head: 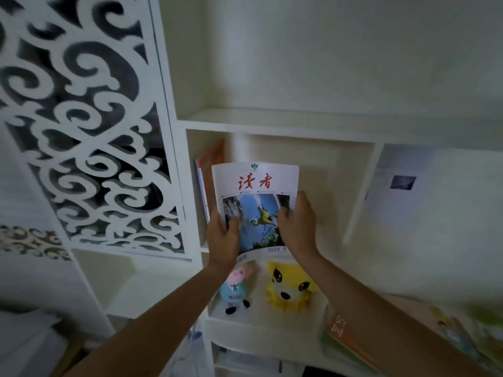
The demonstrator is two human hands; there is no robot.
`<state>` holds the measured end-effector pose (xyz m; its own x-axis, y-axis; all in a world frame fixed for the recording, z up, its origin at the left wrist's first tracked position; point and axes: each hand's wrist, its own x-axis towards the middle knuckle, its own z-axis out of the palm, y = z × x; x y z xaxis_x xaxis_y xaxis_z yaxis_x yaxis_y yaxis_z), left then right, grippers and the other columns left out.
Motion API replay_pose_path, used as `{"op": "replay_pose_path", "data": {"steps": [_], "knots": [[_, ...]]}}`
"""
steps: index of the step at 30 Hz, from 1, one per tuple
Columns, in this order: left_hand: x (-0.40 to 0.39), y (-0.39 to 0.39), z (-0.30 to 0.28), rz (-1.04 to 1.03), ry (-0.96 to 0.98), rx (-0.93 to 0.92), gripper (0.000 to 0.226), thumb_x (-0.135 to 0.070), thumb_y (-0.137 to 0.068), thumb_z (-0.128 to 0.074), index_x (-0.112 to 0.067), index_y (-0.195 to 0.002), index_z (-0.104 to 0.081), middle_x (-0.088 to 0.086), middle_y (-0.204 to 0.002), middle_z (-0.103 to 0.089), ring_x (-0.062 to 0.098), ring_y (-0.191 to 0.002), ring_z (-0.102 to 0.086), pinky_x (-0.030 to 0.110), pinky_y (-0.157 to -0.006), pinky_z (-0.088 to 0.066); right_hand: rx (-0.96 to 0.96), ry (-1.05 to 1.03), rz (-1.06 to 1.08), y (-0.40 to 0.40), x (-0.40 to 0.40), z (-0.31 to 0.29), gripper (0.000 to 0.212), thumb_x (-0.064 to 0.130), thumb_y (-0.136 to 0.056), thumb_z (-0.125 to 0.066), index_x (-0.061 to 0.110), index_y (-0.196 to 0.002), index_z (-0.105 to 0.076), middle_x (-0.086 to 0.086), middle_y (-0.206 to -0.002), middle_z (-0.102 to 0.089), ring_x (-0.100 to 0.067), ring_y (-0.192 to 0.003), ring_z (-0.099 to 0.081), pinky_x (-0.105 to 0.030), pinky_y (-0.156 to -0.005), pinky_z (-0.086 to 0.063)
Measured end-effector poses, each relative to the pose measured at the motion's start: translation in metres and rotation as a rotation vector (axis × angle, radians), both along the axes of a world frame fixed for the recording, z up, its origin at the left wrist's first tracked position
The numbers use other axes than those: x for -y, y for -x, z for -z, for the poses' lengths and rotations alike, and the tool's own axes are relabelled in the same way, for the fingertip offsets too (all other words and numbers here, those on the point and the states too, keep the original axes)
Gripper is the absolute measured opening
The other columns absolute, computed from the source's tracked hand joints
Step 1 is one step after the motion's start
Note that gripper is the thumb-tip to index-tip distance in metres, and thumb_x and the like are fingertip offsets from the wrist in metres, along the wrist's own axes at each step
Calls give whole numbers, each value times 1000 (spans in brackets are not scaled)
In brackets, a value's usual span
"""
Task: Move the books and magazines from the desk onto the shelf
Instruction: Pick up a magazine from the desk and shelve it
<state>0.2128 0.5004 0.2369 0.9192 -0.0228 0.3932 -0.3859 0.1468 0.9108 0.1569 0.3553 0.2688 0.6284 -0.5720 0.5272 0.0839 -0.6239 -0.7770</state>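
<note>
Left hand [223,235] and right hand [296,227] grip magazine [254,186] upright; orange book [211,170] at its 10 o'clock, in shelf [272,129].

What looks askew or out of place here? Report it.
Little stands out. The orange book already in the shelf compartment leans against its left wall instead of standing upright. The magazine, gripped by the left hand and right hand, looks undamaged.

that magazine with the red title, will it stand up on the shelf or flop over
The magazine looks thin and soft-covered, so it will probably sag unless leaned on the orange book. Both the left hand and right hand grip it, suggesting floppiness. It is likely light.
</note>
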Motion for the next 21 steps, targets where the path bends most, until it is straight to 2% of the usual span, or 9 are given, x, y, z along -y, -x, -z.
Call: {"op": "replay_pose_path", "data": {"steps": [1, 3, 5, 9, 11, 14, 16, 19, 21], "knots": [[0, -6, -3, -14, 24, 7, 26, 1, -100, -50, -17, -118, -55, -4, -103, -68, 14, -95, -68, 26, -78, -62, -40, 13, 52, -16, 0, -1, 18, 7, -90, -58, 7, -107, -51, -8, -105, -58, -24, -93, -59, -18, -63, -41], [1, -18, -7, -14, 42, 31, 26, -1, -102, -48, -23, -115, -54, -5, -103, -68, 9, -95, -69, 27, -77, -62, -169, -16, 125, -39, -2, -2, 46, 14, -90, -65, 4, -130, -46, -16, -129, -49, -32, -117, -50, -31, -86, -47], [2, -32, -8, -35, 21, 27, 23, -3, -103, -46, -20, -117, -53, -6, -104, -67, 8, -97, -69, 24, -74, -60, -361, -90, 74, -52, -6, 5, 65, 19, -90, -68, 5, -144, -35, -18, -142, -40, -34, -130, -44, -38, -100, -45], [2, -52, 0, -72, -48, -27, 25, -5, -105, -45, -12, -129, -48, -2, -111, -63, 8, -102, -65, 9, -72, -54, -677, -103, -401, -72, -16, 46, 85, 31, -80, -81, 18, -149, -33, -9, -141, -52, -28, -127, -54, -33, -99, -50], [1, -62, 8, -109, -161, 25, 23, -13, -106, -45, -15, -129, -47, 3, -116, -62, 8, -102, -65, 13, -73, -57, -705, -16, -514, -80, -28, 63, 93, 37, -75, -84, 23, -150, -32, -1, -139, -57, -23, -127, -57, -28, -99, -48], [0, -68, 17, -160, -356, 95, 22, -33, -104, -39, -29, -124, -44, 8, -105, -62, 21, -84, -67, 45, -67, -62, -704, 132, -457, -96, -48, 83, 69, 46, -77, -80, 23, -134, -48, 4, -115, -70, -14, -103, -68, -28, -88, -55], [-3, -62, 11, -225, -535, 78, 17, -36, -104, -35, -28, -116, -44, 7, -93, -64, 25, -73, -67, 46, -63, -61, -685, 182, -396, -107, -54, 92, 56, 52, -80, -72, 21, -123, -55, 3, -105, -71, -12, -92, -68, -30, -81, -58], [-15, -61, -3, -409, -856, 140, 28, -34, -105, -35, -14, -96, -51, 4, -78, -65, 25, -64, -68, 39, -57, -59, -626, 145, -376, -121, -56, 98, 75, 67, -71, -64, 24, -130, -50, 3, -112, -70, -16, -99, -69, -36, -83, -59], [-25, -68, -9, -448, -1054, 184, 38, -35, -105, -34, -12, -88, -59, 6, -76, -68, 25, -65, -70, 38, -57, -59, -577, 147, -357, -132, -55, 104, 82, 67, -72, -67, 28, -138, -41, 5, -114, -69, -17, -100, -69, -39, -84, -60]]}}
